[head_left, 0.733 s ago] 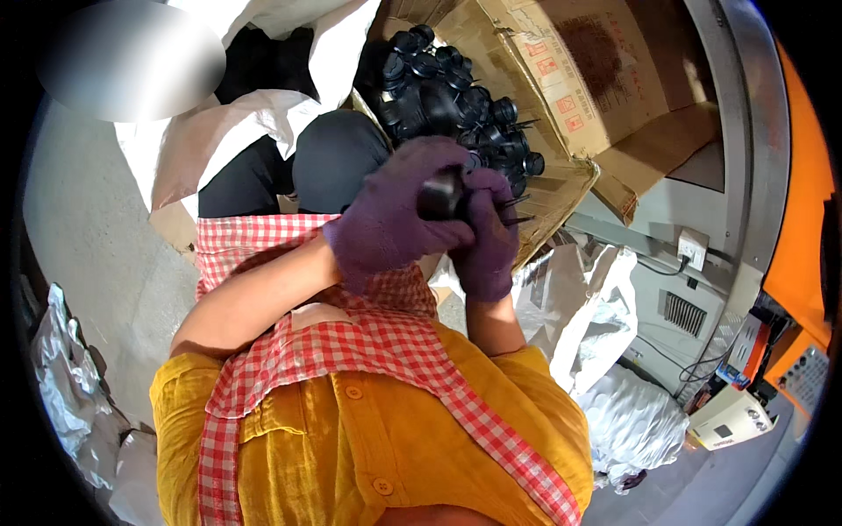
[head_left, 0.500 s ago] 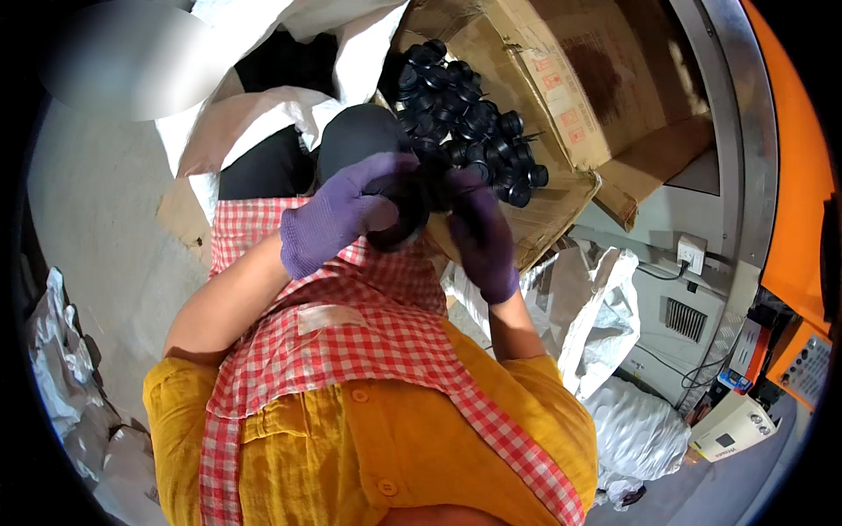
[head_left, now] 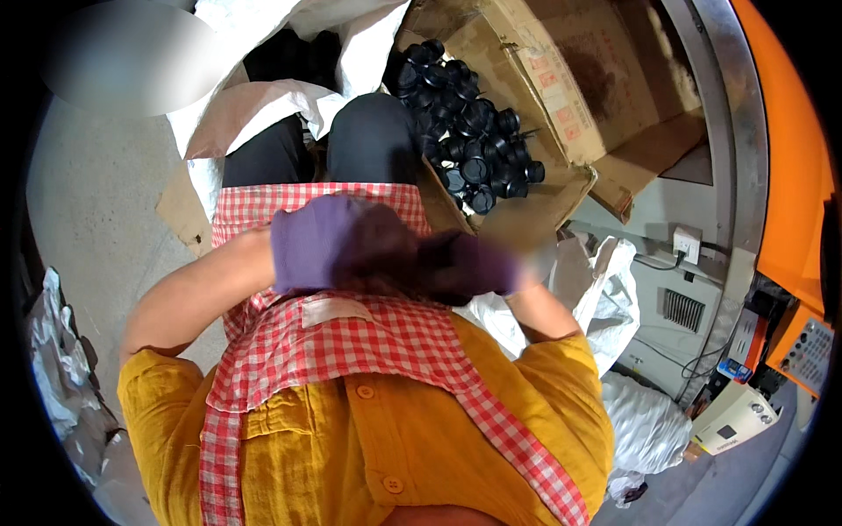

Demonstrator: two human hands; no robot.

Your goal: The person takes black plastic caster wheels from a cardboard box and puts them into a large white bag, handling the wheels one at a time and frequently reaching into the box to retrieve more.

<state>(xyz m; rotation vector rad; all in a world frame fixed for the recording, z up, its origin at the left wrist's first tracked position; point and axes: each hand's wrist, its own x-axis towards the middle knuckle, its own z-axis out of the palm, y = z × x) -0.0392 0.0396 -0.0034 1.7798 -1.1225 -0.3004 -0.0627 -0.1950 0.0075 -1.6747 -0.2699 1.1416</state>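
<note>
Head view — your purple-gloved left hand (head_left: 342,245) and right hand (head_left: 478,263) sit close together over the red gingham apron (head_left: 351,349), likely for control near your body; blur and shadow hide the fingers, so I can't tell if they're clamped on anything. Beyond, round black caps (head_left: 478,118) lie heaped in the cardboard carton (head_left: 551,105) — probably for easy reach.

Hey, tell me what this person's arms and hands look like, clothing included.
The left hand and right hand wear purple gloves; blur hides any markings. The forearms are bare up to mustard-yellow sleeves ending near the elbows.
</note>
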